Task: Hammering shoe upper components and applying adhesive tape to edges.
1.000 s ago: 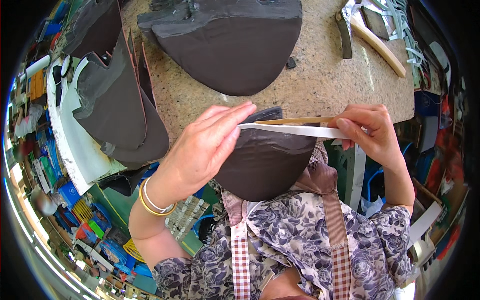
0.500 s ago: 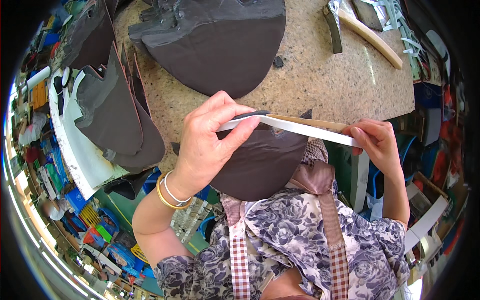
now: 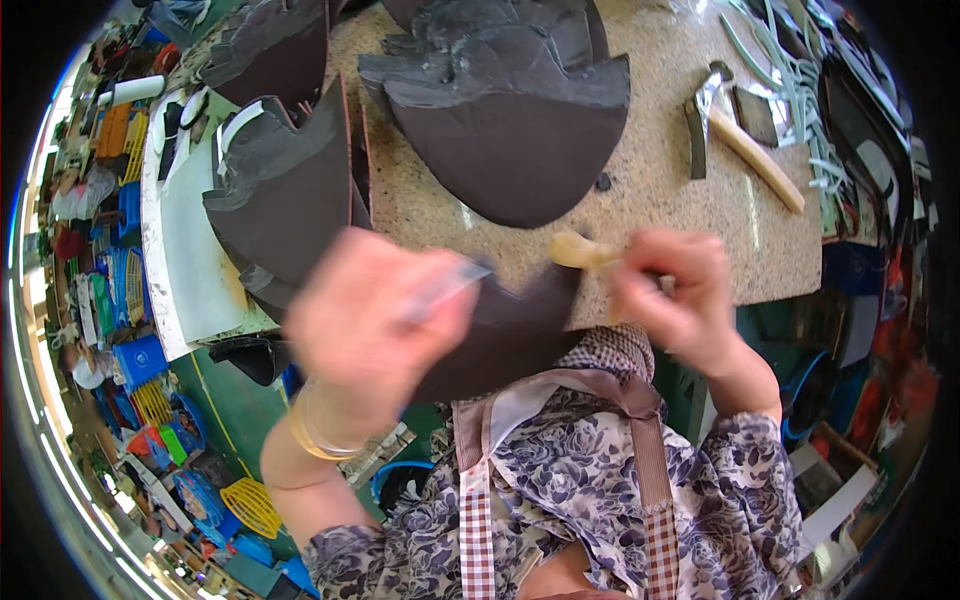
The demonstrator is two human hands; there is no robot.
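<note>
A dark brown, round-edged panel (image 3: 520, 325), like a cut leather piece, lies at the table's near edge against my apron. My left hand (image 3: 375, 315) is over its left side, smeared by motion. A pale grey-white streak (image 3: 445, 287) shows at those fingers; whether they grip it or the panel cannot be made out. My right hand (image 3: 680, 290) is closed beside the panel's upper right, and a curled tan strip (image 3: 580, 250), blurred, sticks out from its fingers to the left.
Several dark panels (image 3: 510, 140) overlap on the speckled tabletop (image 3: 740, 250) ahead. Others (image 3: 285, 190) stand stacked at left beside a white sheet (image 3: 190, 270). A wooden-handled hammer (image 3: 755, 160) and pale strips (image 3: 780, 60) lie at upper right. Coloured baskets (image 3: 250, 505) are at lower left.
The white strip stretched between both hands no longer shows. My left hand has moved slightly down; my right has drawn inward with the curled tan strip. The view has shifted.
</note>
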